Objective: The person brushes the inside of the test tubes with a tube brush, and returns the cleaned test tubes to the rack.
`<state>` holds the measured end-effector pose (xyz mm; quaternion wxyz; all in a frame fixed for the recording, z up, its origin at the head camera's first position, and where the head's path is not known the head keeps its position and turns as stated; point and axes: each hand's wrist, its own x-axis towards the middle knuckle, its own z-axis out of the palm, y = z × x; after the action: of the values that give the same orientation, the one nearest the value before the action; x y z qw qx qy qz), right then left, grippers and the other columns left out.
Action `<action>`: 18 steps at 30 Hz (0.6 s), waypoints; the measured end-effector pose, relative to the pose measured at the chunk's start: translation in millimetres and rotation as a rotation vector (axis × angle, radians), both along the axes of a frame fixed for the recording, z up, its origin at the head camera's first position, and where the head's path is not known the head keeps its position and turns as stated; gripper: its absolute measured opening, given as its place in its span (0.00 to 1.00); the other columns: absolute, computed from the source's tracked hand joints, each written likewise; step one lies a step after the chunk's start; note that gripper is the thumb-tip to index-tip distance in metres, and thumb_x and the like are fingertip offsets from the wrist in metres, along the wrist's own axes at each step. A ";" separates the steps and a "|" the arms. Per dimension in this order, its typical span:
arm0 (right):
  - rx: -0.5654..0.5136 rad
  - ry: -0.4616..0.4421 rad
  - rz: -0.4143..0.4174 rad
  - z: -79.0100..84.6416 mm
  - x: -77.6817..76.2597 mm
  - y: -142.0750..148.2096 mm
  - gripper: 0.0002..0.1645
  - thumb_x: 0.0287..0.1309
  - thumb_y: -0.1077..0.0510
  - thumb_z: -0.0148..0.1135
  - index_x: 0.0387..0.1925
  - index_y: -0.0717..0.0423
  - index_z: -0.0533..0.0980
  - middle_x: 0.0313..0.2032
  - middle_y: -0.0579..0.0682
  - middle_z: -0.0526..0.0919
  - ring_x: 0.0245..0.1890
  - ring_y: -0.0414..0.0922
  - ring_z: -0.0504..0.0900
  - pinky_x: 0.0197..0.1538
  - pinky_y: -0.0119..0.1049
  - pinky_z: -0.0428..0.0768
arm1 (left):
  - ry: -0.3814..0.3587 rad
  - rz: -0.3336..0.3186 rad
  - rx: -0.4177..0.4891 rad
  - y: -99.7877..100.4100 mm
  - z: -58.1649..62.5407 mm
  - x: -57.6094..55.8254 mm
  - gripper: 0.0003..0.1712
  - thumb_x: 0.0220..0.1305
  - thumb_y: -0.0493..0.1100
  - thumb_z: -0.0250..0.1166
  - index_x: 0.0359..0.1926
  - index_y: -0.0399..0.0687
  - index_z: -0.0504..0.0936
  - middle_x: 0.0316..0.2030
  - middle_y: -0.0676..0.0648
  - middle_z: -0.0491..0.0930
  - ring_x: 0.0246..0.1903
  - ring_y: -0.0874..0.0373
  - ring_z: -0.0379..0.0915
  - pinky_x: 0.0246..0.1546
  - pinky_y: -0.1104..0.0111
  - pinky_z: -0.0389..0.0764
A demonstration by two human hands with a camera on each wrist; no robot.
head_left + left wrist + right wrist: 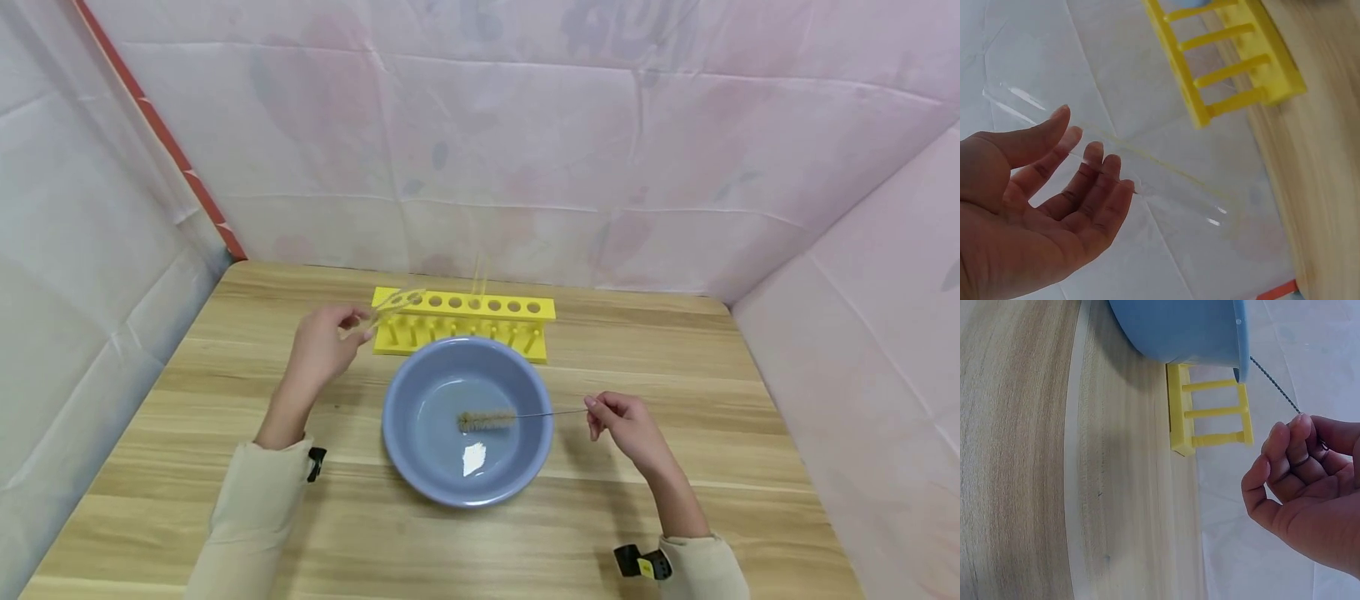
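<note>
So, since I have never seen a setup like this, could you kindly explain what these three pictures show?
Of course. There is no machine here: a person works with two bare hands. The head picture comes from a camera worn on the head, looking forward and down; the other two come from cameras on each wrist.

On the wooden table stand a blue basin and, behind it, a yellow rack. A second tube, clear and upright, stands in the rack.

The left hand holds a clear tube at a slant. The right hand pinches the wire handle of a brush, with its bristles over or in the basin; I cannot tell whether they touch the bottom.
</note>
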<state>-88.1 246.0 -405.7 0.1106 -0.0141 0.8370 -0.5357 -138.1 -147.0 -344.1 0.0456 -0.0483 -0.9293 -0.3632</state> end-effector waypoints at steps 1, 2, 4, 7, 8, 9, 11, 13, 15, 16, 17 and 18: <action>-0.003 -0.004 -0.004 0.6 -0.1 0.5 0.20 0.65 0.54 0.51 0.24 0.67 0.71 0.18 0.57 0.74 0.23 0.50 0.75 0.37 0.39 0.72 | 0.002 -0.005 -0.017 -0.6 -3.1 2.6 0.14 0.56 0.34 0.64 0.44 0.34 0.78 0.39 0.34 0.76 0.42 0.41 0.71 0.43 0.50 0.69; -0.009 -0.008 -0.008 0.7 0.0 0.8 0.20 0.65 0.54 0.51 0.24 0.67 0.71 0.18 0.57 0.74 0.23 0.50 0.75 0.37 0.39 0.72 | 0.003 -0.009 -0.036 -1.5 -6.6 5.3 0.14 0.56 0.33 0.64 0.44 0.34 0.78 0.38 0.34 0.76 0.42 0.41 0.71 0.43 0.50 0.69; -0.017 -0.015 -0.018 0.8 0.3 1.3 0.21 0.64 0.53 0.51 0.24 0.68 0.71 0.18 0.57 0.75 0.24 0.50 0.75 0.38 0.37 0.72 | 0.007 -0.013 -0.058 -3.2 -12.1 11.0 0.14 0.55 0.33 0.64 0.44 0.34 0.78 0.38 0.34 0.75 0.41 0.41 0.71 0.42 0.50 0.69; -0.025 -0.023 -0.028 0.5 0.4 2.4 0.21 0.64 0.52 0.51 0.24 0.67 0.71 0.18 0.57 0.75 0.24 0.49 0.75 0.38 0.37 0.72 | 0.018 -0.019 -0.078 -5.8 -18.6 18.4 0.13 0.54 0.33 0.65 0.43 0.35 0.79 0.37 0.35 0.75 0.40 0.42 0.71 0.40 0.51 0.69; -0.027 -0.026 -0.030 0.2 0.4 3.0 0.21 0.64 0.52 0.51 0.24 0.67 0.71 0.18 0.57 0.75 0.25 0.48 0.75 0.38 0.36 0.72 | 0.024 -0.021 -0.086 -6.6 -20.2 20.5 0.13 0.54 0.33 0.65 0.42 0.35 0.79 0.37 0.36 0.75 0.39 0.42 0.71 0.40 0.51 0.69; -0.033 -0.028 -0.032 0.0 0.4 3.5 0.22 0.65 0.52 0.51 0.24 0.67 0.71 0.18 0.57 0.75 0.25 0.48 0.75 0.38 0.37 0.72 | 0.029 -0.024 -0.093 -7.3 -21.4 22.5 0.13 0.53 0.33 0.66 0.42 0.36 0.79 0.36 0.36 0.75 0.39 0.42 0.71 0.39 0.51 0.70; -0.045 -0.029 -0.037 -0.7 0.4 5.0 0.23 0.65 0.51 0.50 0.25 0.69 0.70 0.19 0.56 0.75 0.26 0.49 0.75 0.38 0.37 0.72 | 0.040 -0.028 -0.110 -8.7 -23.3 26.0 0.13 0.53 0.32 0.66 0.41 0.36 0.79 0.36 0.36 0.75 0.39 0.43 0.72 0.39 0.51 0.70; -0.052 -0.029 -0.050 -1.5 0.4 6.6 0.25 0.65 0.50 0.50 0.27 0.71 0.70 0.19 0.56 0.75 0.26 0.49 0.75 0.39 0.36 0.73 | 0.054 -0.031 -0.129 -9.5 -24.3 29.1 0.13 0.52 0.32 0.66 0.41 0.36 0.79 0.36 0.36 0.75 0.38 0.43 0.72 0.38 0.51 0.71; -0.059 -0.028 -0.069 -2.2 0.5 8.3 0.26 0.65 0.49 0.49 0.28 0.72 0.69 0.20 0.56 0.75 0.27 0.49 0.76 0.40 0.36 0.73 | 0.069 -0.035 -0.148 -10.0 -25.0 31.8 0.12 0.51 0.32 0.67 0.40 0.37 0.79 0.35 0.37 0.75 0.38 0.43 0.72 0.38 0.52 0.71; -0.062 -0.025 -0.080 -2.4 0.6 9.1 0.27 0.65 0.48 0.49 0.28 0.72 0.69 0.20 0.56 0.75 0.27 0.50 0.76 0.41 0.36 0.74 | 0.075 -0.039 -0.158 -10.1 -25.5 32.8 0.12 0.51 0.31 0.67 0.39 0.37 0.80 0.35 0.37 0.75 0.37 0.43 0.72 0.37 0.52 0.71; -0.062 -0.024 -0.091 -2.5 0.6 9.8 0.27 0.65 0.47 0.49 0.28 0.72 0.69 0.20 0.56 0.75 0.28 0.50 0.76 0.41 0.35 0.74 | 0.081 -0.043 -0.168 -10.2 -25.7 33.8 0.12 0.51 0.31 0.67 0.39 0.37 0.80 0.35 0.37 0.75 0.36 0.43 0.72 0.37 0.53 0.72; -0.066 -0.026 -0.104 -2.3 0.7 10.3 0.27 0.65 0.47 0.49 0.28 0.71 0.69 0.20 0.56 0.76 0.28 0.50 0.76 0.41 0.35 0.74 | 0.086 -0.048 -0.179 -10.3 -26.2 34.5 0.12 0.50 0.31 0.67 0.38 0.37 0.80 0.34 0.37 0.75 0.36 0.43 0.72 0.36 0.53 0.72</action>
<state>-87.4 256.3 -408.0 0.0929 0.0325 0.8171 -0.5681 -103.6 -157.3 -370.4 0.0721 -0.0899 -0.9538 -0.2775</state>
